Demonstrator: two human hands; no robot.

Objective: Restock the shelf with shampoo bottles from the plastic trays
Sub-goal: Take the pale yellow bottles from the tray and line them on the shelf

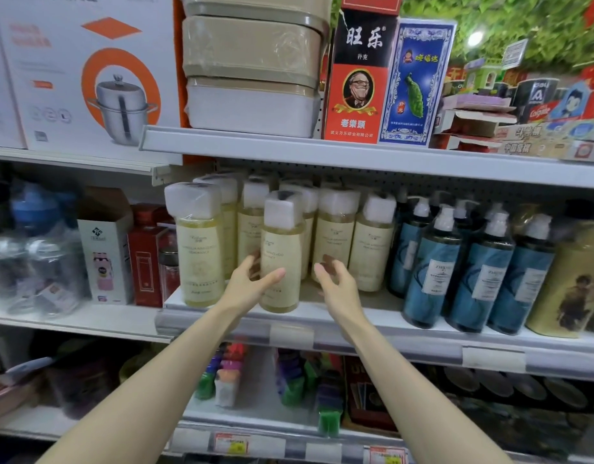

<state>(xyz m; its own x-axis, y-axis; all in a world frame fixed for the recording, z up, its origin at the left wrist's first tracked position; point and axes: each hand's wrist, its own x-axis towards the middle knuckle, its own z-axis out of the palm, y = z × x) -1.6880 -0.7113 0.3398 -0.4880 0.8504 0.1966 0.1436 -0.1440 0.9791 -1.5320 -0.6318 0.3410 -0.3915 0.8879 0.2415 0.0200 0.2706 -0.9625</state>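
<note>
Shampoo bottle (282,259) stands upright at the front lip of the mid shelf (406,336). L hand (252,284) grips its lower body, thumb across the label, fingers round the 9 o'clock side. R hand (337,283) hovers just off the bottle's 3 o'clock, fingers loosely spread, holding nothing.

Step in hand, by the look of it: seating one bottle in the front row. Trays not in shot, so the count left can't be judged. Next move prob. calls for a short push toward 12, square w/ the pale row (335,236) behind, label out, then letting go w/o tipping it.

Edges: bottle base sits close to the lip at 6, so any tug that way risks a drop. Upper shelf (322,152) hangs not far over the caps at 12, so little room to lift.

Room: a bare strip at 3 o'clock, in front of the row, runs to the blue pumps (436,272). At 9, a front bottle (198,246) stands near.
</note>
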